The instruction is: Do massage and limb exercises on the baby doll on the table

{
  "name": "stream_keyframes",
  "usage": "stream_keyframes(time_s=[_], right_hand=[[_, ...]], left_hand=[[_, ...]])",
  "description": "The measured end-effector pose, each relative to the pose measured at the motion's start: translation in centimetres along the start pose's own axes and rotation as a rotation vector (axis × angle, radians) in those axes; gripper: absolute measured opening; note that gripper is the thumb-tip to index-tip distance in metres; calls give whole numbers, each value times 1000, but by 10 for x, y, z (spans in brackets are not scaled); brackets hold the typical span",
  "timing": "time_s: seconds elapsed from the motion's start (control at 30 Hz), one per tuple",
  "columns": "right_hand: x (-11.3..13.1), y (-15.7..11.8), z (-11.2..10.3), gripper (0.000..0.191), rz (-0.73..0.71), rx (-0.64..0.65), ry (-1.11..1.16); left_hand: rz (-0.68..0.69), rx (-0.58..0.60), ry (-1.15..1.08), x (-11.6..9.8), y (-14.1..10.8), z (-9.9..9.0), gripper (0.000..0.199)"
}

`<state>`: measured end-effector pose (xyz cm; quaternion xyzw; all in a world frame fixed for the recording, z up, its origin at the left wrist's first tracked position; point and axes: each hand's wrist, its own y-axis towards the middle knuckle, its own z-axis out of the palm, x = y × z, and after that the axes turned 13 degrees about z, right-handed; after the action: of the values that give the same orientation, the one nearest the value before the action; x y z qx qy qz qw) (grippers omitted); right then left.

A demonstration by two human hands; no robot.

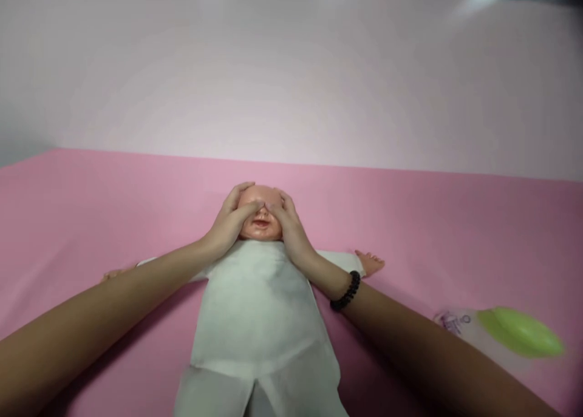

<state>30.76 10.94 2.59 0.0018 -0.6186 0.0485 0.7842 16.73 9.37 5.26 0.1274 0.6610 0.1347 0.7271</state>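
Observation:
A baby doll in white clothes lies on its back, arms stretched out to the sides. My left hand cups one side of the doll's head, its fingers curled round the edge. On the opposite side my right hand holds the head in the same way. Both thumbs lie across the doll's eyes and meet close to the bridge of its nose. The doll's mouth shows below them. A black beaded bracelet circles my right wrist.
A pink cloth covers the surface under the doll. To the right lies a clear bottle with a green cap, partly behind my right forearm. A pale wall rises beyond the cloth's far edge.

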Motion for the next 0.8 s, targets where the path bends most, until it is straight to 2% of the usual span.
stream_keyframes(time_s=[0.17, 0.37, 0.47, 0.8], right_hand=[[4, -4, 0, 55, 43, 37, 15], [-2, 4, -2, 48, -21, 24, 20], [-4, 7, -2, 46, -10, 8, 59], [2, -2, 0, 48, 10, 26, 39]], left_hand=[[-5, -9, 6, 4, 3, 0, 50], [-1, -34, 7, 4, 6, 2, 46], [10, -47, 5, 4, 6, 3, 45], [5, 20, -42, 5, 1, -2, 57]])
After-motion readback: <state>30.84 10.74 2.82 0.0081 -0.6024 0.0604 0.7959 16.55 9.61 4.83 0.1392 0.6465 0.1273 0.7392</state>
